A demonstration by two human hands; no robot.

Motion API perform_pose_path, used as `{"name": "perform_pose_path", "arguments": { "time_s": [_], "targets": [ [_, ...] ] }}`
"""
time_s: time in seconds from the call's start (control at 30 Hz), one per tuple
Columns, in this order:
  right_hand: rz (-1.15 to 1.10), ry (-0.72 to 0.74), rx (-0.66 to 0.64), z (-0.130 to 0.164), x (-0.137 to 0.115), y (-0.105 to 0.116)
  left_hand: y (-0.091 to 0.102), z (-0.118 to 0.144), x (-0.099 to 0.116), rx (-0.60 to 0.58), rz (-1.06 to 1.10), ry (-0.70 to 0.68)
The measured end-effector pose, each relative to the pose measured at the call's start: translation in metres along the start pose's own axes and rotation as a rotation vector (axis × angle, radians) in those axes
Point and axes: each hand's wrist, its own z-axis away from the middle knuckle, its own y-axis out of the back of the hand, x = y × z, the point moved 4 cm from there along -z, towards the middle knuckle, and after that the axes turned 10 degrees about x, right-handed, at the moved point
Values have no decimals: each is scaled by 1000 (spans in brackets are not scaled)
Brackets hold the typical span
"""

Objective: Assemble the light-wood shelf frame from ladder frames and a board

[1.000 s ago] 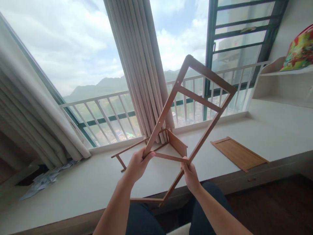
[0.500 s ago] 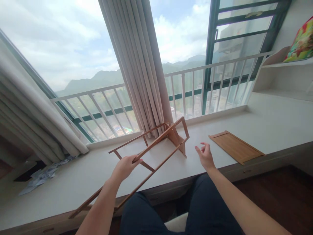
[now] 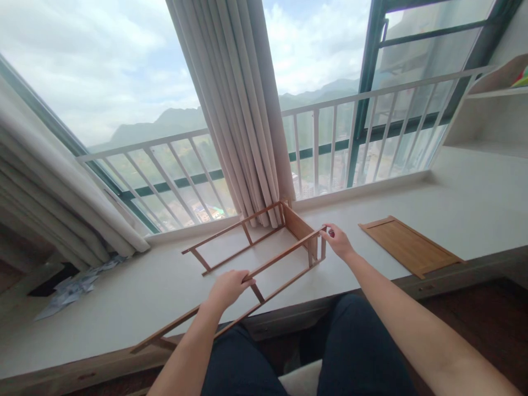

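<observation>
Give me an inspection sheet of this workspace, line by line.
Surface: pale window ledge, with a dark wood front edge.
Job's things: near wooden frame, lying across the ledge, its far end against an upright wooden panel; second frame beyond it.
Clutter: slatted wooden board lying flat at right; crumpled plastic wrapping at far left.
Grippers: left hand grips the near frame's rail; right hand pinches its far corner.
Cables: nothing seen.
Surroundings: curtains, white railing, white shelf.
</observation>
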Motion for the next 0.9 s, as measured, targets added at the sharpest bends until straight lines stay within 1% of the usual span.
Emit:
{"name": "perform_pose_path", "arguments": {
  "time_s": [0.13,0.2,0.27,0.33,0.4,0.47,0.53,0.6,0.7,0.77,0.9],
  "targets": [
    [-9,-74,-27,1,26,-7,-17,-12,4,-26,9,-45],
    [41,-50,-41,-2,33,-9,-22,-20,7,-30,14,-52],
    [117,-2,-50,-9,34,-8,-26,-28,10,-28,13,-54],
    [216,32,-71,-16,31,-8,-29,-35,14,-29,13,-48],
    [328,53,-122,-23,25,-8,-32,-40,17,-25,16,-40],
    [435,92,-191,-28,15,-10,-35,-44,21,-24,17,-38],
    [543,169,-259,-31,4,-14,-38,-47,22,-28,14,-34],
    [656,241,-332,-34,-7,-19,-43,-49,22,-34,6,-26],
    [801,307,-470,-39,-17,-31,-49,-52,21,-26,-9,-18],
    [869,350,-535,-42,-21,-38,-52,-53,19,-20,-15,-7],
    [910,426,-598,-41,-25,-46,-56,-55,14,-42,-6,20]
  ]
}}
